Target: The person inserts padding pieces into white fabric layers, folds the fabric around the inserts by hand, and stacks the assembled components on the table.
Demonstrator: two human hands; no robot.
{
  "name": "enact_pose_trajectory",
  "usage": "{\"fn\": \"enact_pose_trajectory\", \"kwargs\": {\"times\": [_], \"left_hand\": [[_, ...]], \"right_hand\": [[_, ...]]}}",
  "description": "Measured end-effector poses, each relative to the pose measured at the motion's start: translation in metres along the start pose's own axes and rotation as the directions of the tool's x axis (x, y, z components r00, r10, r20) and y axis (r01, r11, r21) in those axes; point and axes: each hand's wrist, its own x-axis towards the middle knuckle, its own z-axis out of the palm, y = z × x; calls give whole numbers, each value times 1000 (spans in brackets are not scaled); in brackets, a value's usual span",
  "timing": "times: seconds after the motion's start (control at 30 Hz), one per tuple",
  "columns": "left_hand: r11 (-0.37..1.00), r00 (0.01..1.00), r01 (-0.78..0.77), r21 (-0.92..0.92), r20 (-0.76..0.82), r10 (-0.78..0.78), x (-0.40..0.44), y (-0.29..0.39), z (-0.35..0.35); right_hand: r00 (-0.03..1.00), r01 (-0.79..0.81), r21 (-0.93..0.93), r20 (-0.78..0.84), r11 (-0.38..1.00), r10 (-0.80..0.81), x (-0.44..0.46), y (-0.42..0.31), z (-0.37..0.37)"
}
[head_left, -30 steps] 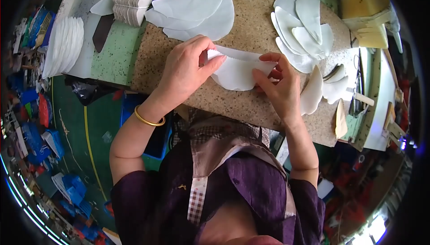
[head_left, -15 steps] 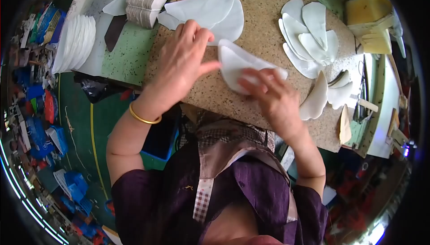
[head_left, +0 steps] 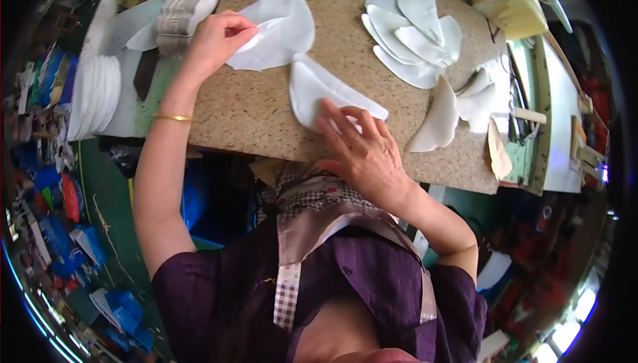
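On the speckled tabletop (head_left: 266, 110) lies a white curved piece (head_left: 319, 87) with a toothed inner edge. My right hand (head_left: 365, 154) rests at its lower side, fingers spread. Farther left, my left hand (head_left: 216, 41) pinches the edge of a thin white sheet at the left side of the white sheets (head_left: 289, 34). A fan of several white curved pieces (head_left: 412, 34) lies at the upper right. Cream-coloured curved pieces (head_left: 435, 117) lie below that fan.
A tied bundle of grey-white pieces (head_left: 183, 21) and a stack of white pieces (head_left: 96, 94) stand at the left. At the upper right is a yellowish container (head_left: 508, 1). A tool handle (head_left: 530, 116) lies near the right edge.
My left hand has let go of the curved piece and moved up and left to the sheets. The piece now lies flat on the table, and my right hand has opened over its lower edge.
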Motion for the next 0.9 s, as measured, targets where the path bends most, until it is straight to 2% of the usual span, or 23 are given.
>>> {"fn": "enact_pose_trajectory", "kwargs": {"times": [0.13,0.27,0.37,0.47,0.57,0.67,0.77,0.87,0.9], "left_hand": [[982,976,189,-9,114,-186,6,3,-8],[960,957,278,26,80,-279,6,15,-8],[941,938,337,-26,95,-333,8,11,-10],[937,920,350,17,184,-347,7,20,-16],[944,930,327,29,167,-327,5,18,-15],[929,908,368,50,197,-370,8,15,-16],[959,928,285,11,249,-278,7,13,-19],[948,916,317,6,256,-308,5,11,-20],[966,950,254,-52,200,-239,4,8,-19]], "right_hand": [[999,-38,-71,-17,997,37,8,-10,6],[999,-39,-68,-41,997,36,7,-11,8],[997,-15,-46,-70,999,12,5,-8,14],[998,45,-24,-45,999,-46,1,-4,9],[999,26,41,-22,999,-25,-4,0,3],[996,-94,33,10,995,94,5,-8,1],[998,-21,-24,-60,1000,19,8,-9,12],[999,21,34,-26,999,-20,4,-2,11],[1000,14,30,15,999,-15,2,-1,11]]}}
